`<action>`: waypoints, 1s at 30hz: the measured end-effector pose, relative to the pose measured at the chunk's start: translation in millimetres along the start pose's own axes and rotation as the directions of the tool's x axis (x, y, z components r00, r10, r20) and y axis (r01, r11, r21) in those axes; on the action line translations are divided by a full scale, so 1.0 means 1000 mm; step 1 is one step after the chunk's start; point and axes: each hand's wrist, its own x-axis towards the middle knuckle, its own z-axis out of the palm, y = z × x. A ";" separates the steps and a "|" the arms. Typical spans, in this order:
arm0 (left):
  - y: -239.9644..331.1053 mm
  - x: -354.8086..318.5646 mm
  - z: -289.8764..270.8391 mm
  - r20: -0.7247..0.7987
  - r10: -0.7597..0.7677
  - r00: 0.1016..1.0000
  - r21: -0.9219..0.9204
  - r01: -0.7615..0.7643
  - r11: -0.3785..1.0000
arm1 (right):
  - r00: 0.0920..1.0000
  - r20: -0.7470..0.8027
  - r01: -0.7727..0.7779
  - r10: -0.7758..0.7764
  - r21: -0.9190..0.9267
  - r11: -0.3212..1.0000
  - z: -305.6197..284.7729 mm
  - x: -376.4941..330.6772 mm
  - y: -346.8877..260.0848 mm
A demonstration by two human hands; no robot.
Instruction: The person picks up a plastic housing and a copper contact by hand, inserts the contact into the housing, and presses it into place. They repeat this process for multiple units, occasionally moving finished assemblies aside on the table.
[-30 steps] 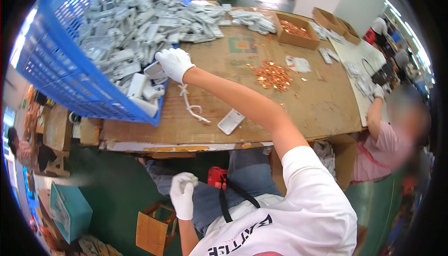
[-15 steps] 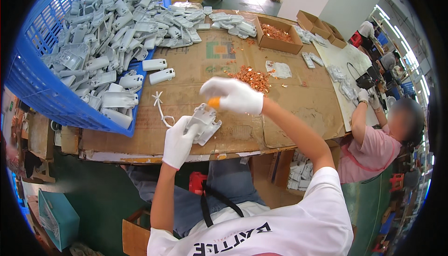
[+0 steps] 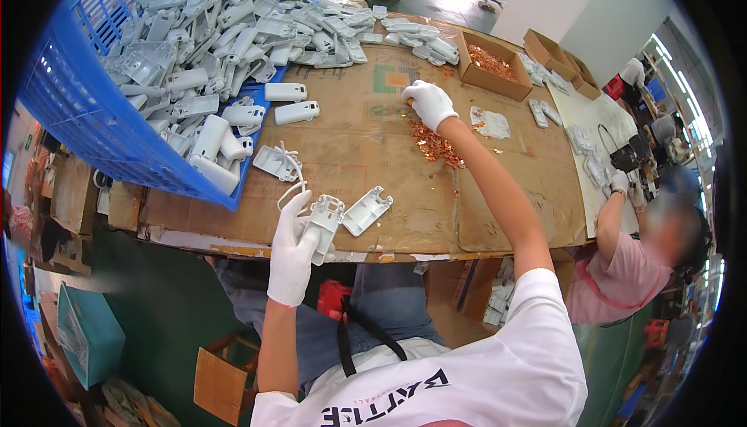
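My left hand [image 3: 289,264], in a white glove, grips a pale grey plastic housing shell [image 3: 325,225] by its left side near the table's front edge. Just right of that shell, another open shell [image 3: 367,211] lies on the cardboard. Beyond my left hand lies a third shell [image 3: 274,164], with a thin white branched plastic strip [image 3: 292,182] across it. My right hand [image 3: 433,105], also gloved, is at the far left edge of a pile of small copper-coloured metal pieces [image 3: 437,147]. Its fingers are curled together, with orange at the fingertips; what they hold is hidden.
A blue crate [image 3: 117,131] heaped with pale housings [image 3: 226,46] stands at the left. Farther back is a cardboard box [image 3: 484,77] of copper-coloured pieces. A clear plastic bag [image 3: 490,122] lies right of the pile. At the right, a person in pink [image 3: 622,267] works at a white tabletop.
My right hand has moved from beside my left hand out to the copper-coloured pile. My left hand's shell is now tilted more upright, with separate shells showing on both sides. The view has shifted slightly.
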 end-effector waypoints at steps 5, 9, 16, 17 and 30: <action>-0.011 -0.003 -0.003 0.017 -0.006 1.000 0.045 0.006 0.999 | 0.997 0.072 0.023 -0.017 -0.081 0.996 -0.001 -0.002 -0.007; -0.007 -0.001 0.003 0.043 0.128 0.991 0.051 -0.130 0.990 | 0.968 0.252 0.064 -0.012 -0.200 0.978 -0.014 0.008 -0.005; -0.013 0.004 0.003 -0.136 0.322 0.937 0.454 -0.230 0.861 | 0.990 -0.087 0.141 -0.111 0.579 0.803 -0.079 -0.055 -0.164; -0.014 0.002 0.005 -0.133 0.362 0.923 0.519 -0.246 0.819 | 0.971 -0.110 0.235 -0.213 0.610 0.757 -0.083 -0.078 -0.194; -0.028 -0.029 0.007 -0.162 0.518 0.840 0.656 -0.300 0.692 | 0.986 0.140 -0.167 0.093 0.731 0.662 -0.061 -0.140 -0.265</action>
